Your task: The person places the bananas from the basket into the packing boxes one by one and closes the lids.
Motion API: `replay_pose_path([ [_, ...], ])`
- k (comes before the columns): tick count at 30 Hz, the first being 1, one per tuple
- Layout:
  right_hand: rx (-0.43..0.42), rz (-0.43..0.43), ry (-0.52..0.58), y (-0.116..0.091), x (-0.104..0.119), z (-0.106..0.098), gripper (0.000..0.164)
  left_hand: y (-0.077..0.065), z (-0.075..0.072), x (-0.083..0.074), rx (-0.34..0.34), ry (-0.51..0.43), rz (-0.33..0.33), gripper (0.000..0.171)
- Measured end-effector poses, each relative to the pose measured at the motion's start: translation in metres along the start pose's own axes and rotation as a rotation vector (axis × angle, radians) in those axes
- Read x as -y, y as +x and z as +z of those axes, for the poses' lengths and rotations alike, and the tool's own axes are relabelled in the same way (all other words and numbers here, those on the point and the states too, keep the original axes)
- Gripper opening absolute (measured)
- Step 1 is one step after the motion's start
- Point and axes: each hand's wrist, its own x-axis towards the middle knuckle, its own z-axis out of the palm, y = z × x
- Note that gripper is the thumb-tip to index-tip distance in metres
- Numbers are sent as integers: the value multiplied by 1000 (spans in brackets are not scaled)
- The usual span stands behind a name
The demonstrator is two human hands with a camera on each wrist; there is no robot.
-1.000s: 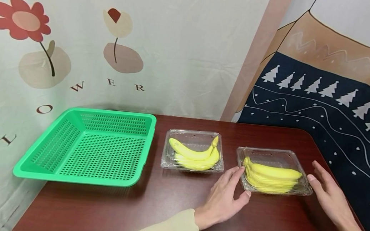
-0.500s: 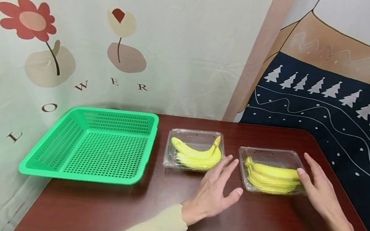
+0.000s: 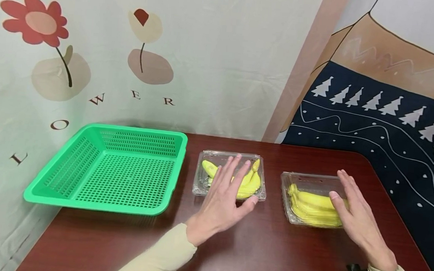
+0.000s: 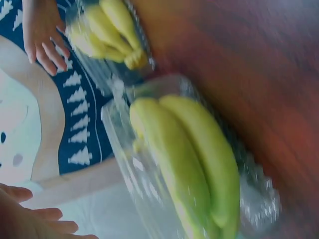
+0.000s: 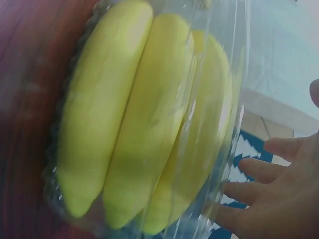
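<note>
Two clear plastic clamshell boxes stand on the table, each with yellow bananas inside. Over the left clamshell box point(image 3: 200, 187) my left hand point(image 3: 221, 201) is held with fingers straight, hiding part of its bananas point(image 3: 250, 185). My right hand point(image 3: 360, 223) hovers at the right end of the right clamshell box point(image 3: 312, 180), fingers straight and holding nothing. Bananas point(image 5: 144, 109) lie side by side in that box in the right wrist view. The left wrist view shows the left box's bananas point(image 4: 187, 159) close up, with the left hand's fingertips point(image 4: 47, 214) apart from the box.
A green plastic basket point(image 3: 102, 206) with slotted sides stands at the table's left, near the wall cloth point(image 3: 221, 68). The dark red table point(image 3: 261, 256) ends at the right against a navy patterned cloth point(image 3: 389, 164).
My left hand has left the right box's edge and moved left over the left box. My right hand has shifted left over the right box's end. Both boxes stay on the table.
</note>
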Motion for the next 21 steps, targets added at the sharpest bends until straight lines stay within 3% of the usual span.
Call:
replay_pose_path([
  [12, 39, -47, -19, 16, 24, 18, 66, -4, -36, 27, -28, 195, -67, 80],
  [21, 100, -65, -81, 29, 44, 35, 69, -14, -56, 45, 87, 365, -170, 85],
])
